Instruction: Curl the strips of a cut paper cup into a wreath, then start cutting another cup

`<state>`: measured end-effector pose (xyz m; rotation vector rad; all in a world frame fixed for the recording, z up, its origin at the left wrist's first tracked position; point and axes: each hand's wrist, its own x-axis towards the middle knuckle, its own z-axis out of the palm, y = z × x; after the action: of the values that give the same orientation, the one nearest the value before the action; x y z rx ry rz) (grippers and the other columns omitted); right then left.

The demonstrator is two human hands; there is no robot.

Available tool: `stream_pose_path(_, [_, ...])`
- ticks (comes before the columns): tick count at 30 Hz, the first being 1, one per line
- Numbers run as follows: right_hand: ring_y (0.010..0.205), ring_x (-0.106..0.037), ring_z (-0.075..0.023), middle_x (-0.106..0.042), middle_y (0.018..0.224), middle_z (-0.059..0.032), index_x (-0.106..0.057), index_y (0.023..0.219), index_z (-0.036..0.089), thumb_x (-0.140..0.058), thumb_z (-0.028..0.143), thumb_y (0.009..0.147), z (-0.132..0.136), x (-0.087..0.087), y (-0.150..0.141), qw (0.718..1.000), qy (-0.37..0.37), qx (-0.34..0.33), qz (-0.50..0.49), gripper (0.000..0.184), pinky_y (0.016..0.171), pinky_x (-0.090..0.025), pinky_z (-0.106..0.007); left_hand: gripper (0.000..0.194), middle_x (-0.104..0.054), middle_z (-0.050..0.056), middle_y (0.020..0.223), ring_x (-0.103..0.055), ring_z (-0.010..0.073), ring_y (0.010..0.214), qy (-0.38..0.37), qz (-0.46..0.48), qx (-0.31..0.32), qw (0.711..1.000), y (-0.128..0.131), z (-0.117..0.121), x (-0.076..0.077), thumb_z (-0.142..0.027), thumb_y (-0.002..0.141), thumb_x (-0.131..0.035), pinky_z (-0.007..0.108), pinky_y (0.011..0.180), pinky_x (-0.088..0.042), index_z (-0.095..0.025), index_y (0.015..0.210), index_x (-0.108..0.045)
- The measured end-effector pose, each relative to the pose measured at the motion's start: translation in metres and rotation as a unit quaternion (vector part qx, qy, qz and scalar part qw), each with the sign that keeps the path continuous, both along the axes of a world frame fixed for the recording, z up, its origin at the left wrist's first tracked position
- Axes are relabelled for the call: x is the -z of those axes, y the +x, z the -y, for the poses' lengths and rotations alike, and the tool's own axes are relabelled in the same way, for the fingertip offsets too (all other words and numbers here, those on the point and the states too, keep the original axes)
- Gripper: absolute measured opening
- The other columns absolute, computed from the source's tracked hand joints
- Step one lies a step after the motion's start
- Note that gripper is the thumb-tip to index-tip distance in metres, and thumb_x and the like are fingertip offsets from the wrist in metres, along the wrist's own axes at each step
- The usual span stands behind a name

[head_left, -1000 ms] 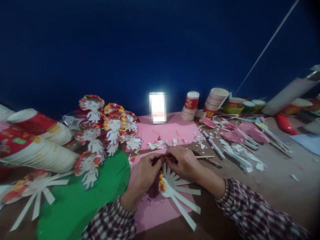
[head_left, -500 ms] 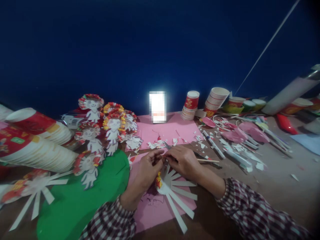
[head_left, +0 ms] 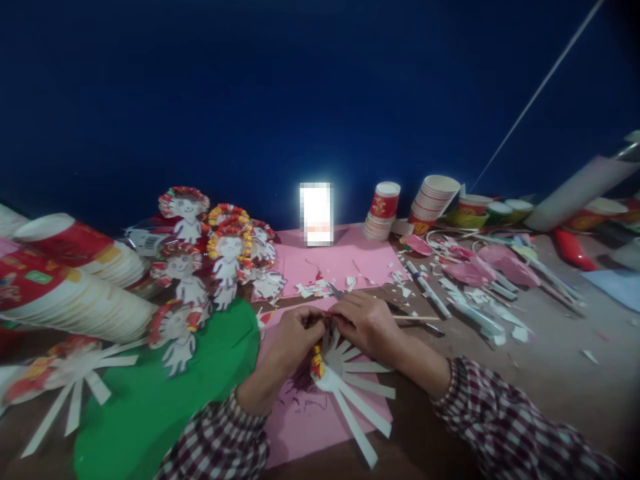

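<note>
Both hands meet over the near pink paper sheet (head_left: 310,440), their fingertips pinched together at the far edge of a paper cup cut into strips (head_left: 345,393). White strips fan out from its round base toward me and to the right. A curled red-and-yellow strip shows just below my left hand (head_left: 297,337), which grips the cup's left edge. My right hand (head_left: 367,323) pinches a strip close beside the left fingertips. Fingers cover the exact spot they work on. Behind the right hand lies a pointed metal blade (head_left: 334,291), partly hidden.
Finished paper-cup figures (head_left: 227,253) stand at left, by a green sheet (head_left: 200,387) and stacked cups (head_left: 90,300). Another cut cup (head_left: 80,373) lies front left. A lit phone (head_left: 317,213) stands at the back. Right are a marker (head_left: 429,290), paper scraps and more cup stacks (head_left: 434,197).
Both hands stay pinched at the cut cup, with only slight shifts of the fingers. The left wrist has moved a little leftward. Everything else stays in place.
</note>
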<state>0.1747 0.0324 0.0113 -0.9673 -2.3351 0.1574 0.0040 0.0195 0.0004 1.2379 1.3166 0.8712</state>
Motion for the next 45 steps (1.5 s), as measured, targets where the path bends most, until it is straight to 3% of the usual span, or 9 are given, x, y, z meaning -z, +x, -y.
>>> stream_pose_path(11, [0.072, -0.056, -0.0158, -0.063, 0.073, -0.0047, -0.062, 0.083, 0.017, -0.050, 0.017, 0.087, -0.001, 0.000, -0.001, 1.000, 0.005, 0.000, -0.015, 0.012, 0.070, -0.043, -0.027, 0.013, -0.064, 0.003, 0.065, -0.053, 0.0116, 0.058, 0.005, -0.015, -0.011, 1.000, 0.003, 0.002, -0.007, -0.022, 0.068, -0.058, 0.020, 0.052, -0.041, -0.013, 0.072, -0.068])
stream_pose_path(19, [0.072, -0.054, -0.0163, -0.062, 0.074, -0.0047, -0.061, 0.082, 0.017, -0.048, 0.016, 0.087, 0.001, 0.000, -0.001, 1.000, 0.015, 0.004, -0.003, 0.015, 0.069, -0.043, -0.028, 0.034, -0.059, 0.001, 0.056, -0.049, 0.0114, 0.051, 0.032, -0.045, -0.020, 0.998, 0.002, 0.002, -0.005, -0.044, 0.076, -0.056, 0.021, 0.048, -0.037, -0.014, 0.064, -0.064])
stream_pose_path(45, [0.079, -0.059, -0.0165, -0.065, 0.081, -0.0049, -0.059, 0.091, 0.018, -0.055, 0.017, 0.083, 0.002, 0.005, 0.000, 0.999, -0.036, 0.027, -0.018, 0.009, 0.072, -0.044, -0.026, 0.019, -0.070, 0.006, 0.081, -0.062, 0.0165, 0.077, 0.003, 0.081, -0.015, 0.997, 0.001, 0.001, 0.003, -0.026, 0.072, -0.065, 0.026, 0.071, -0.048, -0.014, 0.085, -0.070])
